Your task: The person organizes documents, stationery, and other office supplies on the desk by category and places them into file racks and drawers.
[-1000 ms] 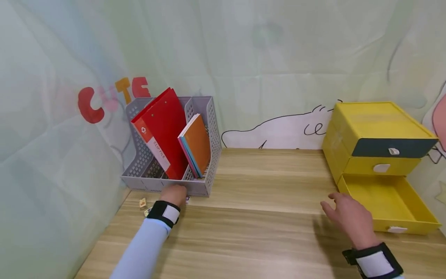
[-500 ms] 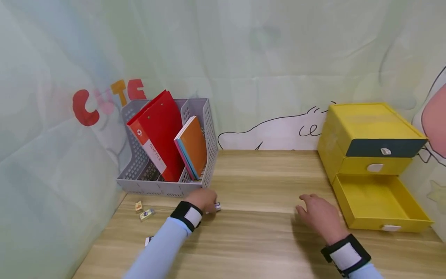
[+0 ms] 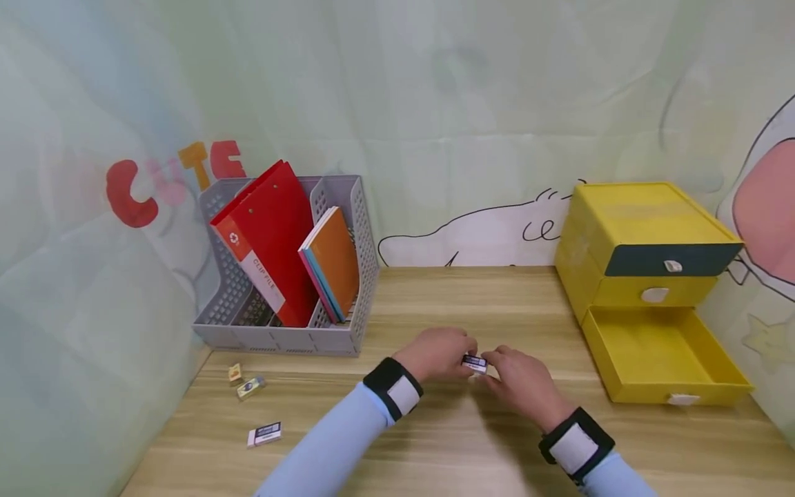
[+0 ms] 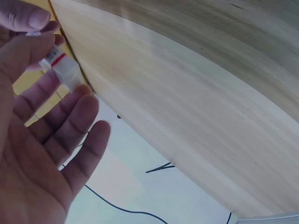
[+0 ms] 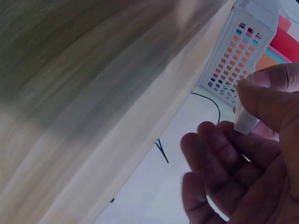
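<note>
White eraser (image 3: 475, 362) pinched between both hands (image 3: 478, 369)

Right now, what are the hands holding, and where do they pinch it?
A small white eraser: the left hand and right hand pinch it between fingertips, one at each end.
</note>
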A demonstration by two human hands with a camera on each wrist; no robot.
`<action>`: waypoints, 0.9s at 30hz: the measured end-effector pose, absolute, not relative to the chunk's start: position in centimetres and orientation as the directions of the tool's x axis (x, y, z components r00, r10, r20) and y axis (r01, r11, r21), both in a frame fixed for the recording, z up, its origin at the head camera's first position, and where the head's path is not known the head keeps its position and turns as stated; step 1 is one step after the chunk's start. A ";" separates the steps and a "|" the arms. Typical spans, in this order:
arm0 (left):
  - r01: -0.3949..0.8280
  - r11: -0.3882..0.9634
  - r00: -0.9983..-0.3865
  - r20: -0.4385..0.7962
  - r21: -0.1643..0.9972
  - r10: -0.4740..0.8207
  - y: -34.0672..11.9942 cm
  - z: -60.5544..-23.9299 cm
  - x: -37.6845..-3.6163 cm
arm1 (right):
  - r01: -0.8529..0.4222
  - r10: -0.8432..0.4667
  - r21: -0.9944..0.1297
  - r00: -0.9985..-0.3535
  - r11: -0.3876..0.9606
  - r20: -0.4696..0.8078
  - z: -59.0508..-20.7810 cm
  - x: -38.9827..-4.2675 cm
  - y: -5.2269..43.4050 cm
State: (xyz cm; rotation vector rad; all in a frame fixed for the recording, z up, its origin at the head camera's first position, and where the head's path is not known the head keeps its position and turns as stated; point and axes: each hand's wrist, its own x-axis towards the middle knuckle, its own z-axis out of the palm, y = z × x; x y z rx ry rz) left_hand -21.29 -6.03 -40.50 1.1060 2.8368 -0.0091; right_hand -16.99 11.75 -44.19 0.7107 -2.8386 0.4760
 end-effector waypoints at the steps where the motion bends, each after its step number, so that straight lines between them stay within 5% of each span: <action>1: 0.684 0.729 -0.726 -0.082 0.023 0.683 -5.8 -40.4 -21.3 | -0.488 -0.427 -0.257 -0.867 0.834 0.258 -44.2 -17.0 11.7; 9: 0.696 0.718 -0.716 -0.057 0.006 0.695 -5.8 -40.4 -21.1 | -0.448 -0.382 -0.243 -0.883 0.861 0.273 -43.6 -16.8 12.3; 16: 0.645 0.764 -0.761 -0.092 -0.005 0.642 -7.7 -40.7 -21.5 | -0.187 -0.085 -0.311 -0.946 0.932 0.314 -41.9 -17.1 18.8; 22: 0.614 0.789 -0.783 -0.107 0.020 0.613 -9.9 -41.4 -22.1 | 0.165 0.206 -0.325 -0.974 0.931 0.095 -40.8 -18.2 25.7; 27: 0.582 0.812 -0.804 -0.117 0.051 0.583 -10.9 -41.9 -22.2 | 0.285 0.295 -0.314 -0.955 0.906 -0.018 -41.1 -19.2 28.5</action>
